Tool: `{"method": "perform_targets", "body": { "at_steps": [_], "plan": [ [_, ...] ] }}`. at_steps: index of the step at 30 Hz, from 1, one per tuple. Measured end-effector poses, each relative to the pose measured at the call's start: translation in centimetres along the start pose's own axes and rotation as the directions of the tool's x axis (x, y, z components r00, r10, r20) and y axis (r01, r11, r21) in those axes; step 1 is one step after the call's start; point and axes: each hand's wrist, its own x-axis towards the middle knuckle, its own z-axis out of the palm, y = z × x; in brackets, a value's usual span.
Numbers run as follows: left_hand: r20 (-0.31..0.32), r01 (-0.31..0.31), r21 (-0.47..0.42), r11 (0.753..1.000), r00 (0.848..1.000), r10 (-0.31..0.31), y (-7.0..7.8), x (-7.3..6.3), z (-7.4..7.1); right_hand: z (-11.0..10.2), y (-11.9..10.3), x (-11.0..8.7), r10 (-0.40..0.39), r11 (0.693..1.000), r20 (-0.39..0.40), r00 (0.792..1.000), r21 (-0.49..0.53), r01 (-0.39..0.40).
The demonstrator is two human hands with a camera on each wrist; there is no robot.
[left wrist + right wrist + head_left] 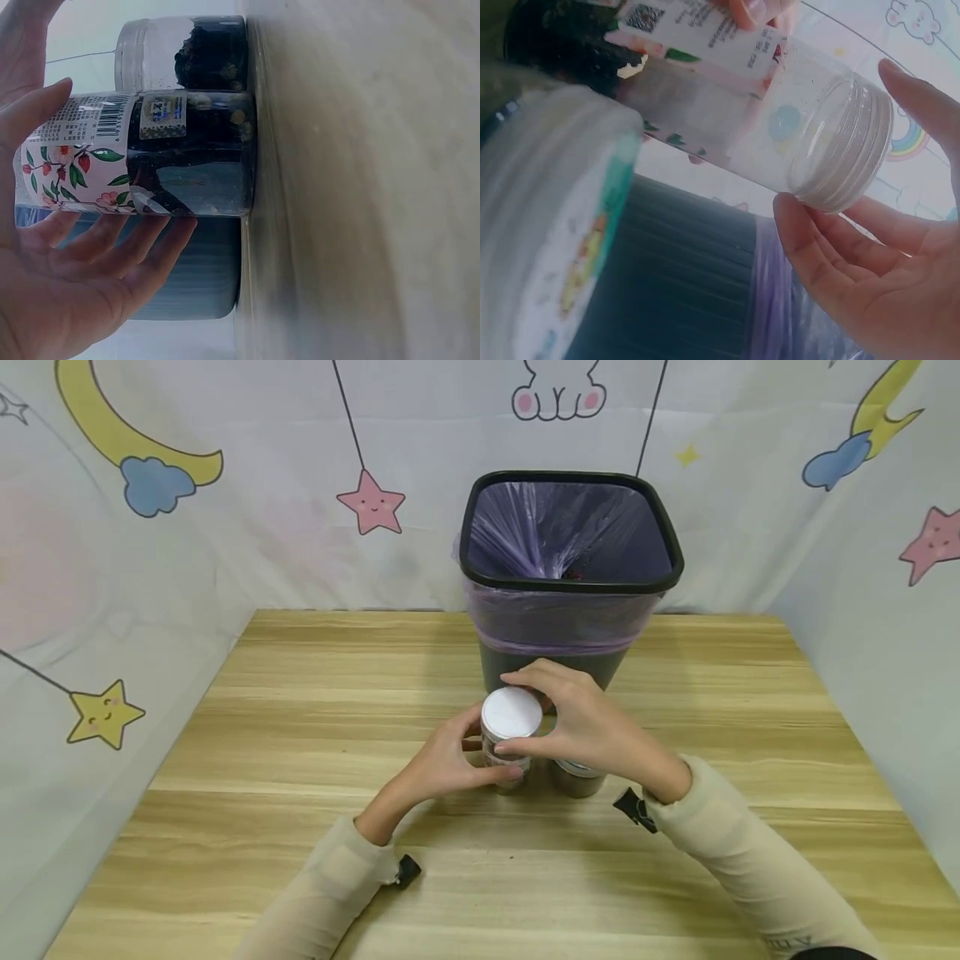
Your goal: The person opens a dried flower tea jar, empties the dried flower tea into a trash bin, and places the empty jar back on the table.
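Observation:
A clear cylindrical jar (512,713) with a white top stands upright on the table. Dark contents fill its lower part, and its label (82,161) shows flowers and a barcode. My left hand (448,764) grips the jar's side, thumb across the front and fingers behind. Around its top curl the thumb and fingers of my right hand (581,718), fingertips right at the ridged neck (847,142) in the right wrist view. A second jar (577,781) with dark contents stands just to the right, partly hidden below my right hand; its printed lid (585,247) looms in the right wrist view.
Behind the jars stands a dark bin (558,672) with a black rim, lined with a purple bag (517,539). The wood-grain table (337,693) ends at a pale printed curtain (285,527) at the back and sides.

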Motion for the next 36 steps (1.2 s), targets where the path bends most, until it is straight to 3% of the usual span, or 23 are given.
{"method": "perform_targets", "body": {
  "at_steps": [6,13,19,32,36],
  "plan": [
    [0.008,0.001,0.028,1.0,1.0,-0.001,0.3,0.1,0.0,-0.4,-0.2,0.5,-0.079,0.996,0.013,0.997,-0.05,0.079],
    [0.024,-0.03,0.062,0.998,0.999,0.028,0.5,0.2,-0.1,-1.3,-0.5,0.4,-0.062,0.996,0.114,0.992,-0.063,0.07],
    [0.044,-0.05,0.086,0.995,0.998,0.046,0.8,0.2,-0.1,-2.2,-0.6,0.1,-0.111,0.993,0.192,0.975,-0.022,0.117],
    [0.036,-0.105,0.159,0.982,0.994,0.1,1.8,0.6,-0.2,-3.3,-1.0,-0.2,-0.135,0.988,0.294,0.946,-0.028,0.15],
    [0.02,-0.1,0.192,0.976,0.995,0.098,2.0,0.6,-0.2,-3.1,-1.3,-0.5,-0.104,0.983,0.263,0.959,-0.12,0.14]
  ]
}}
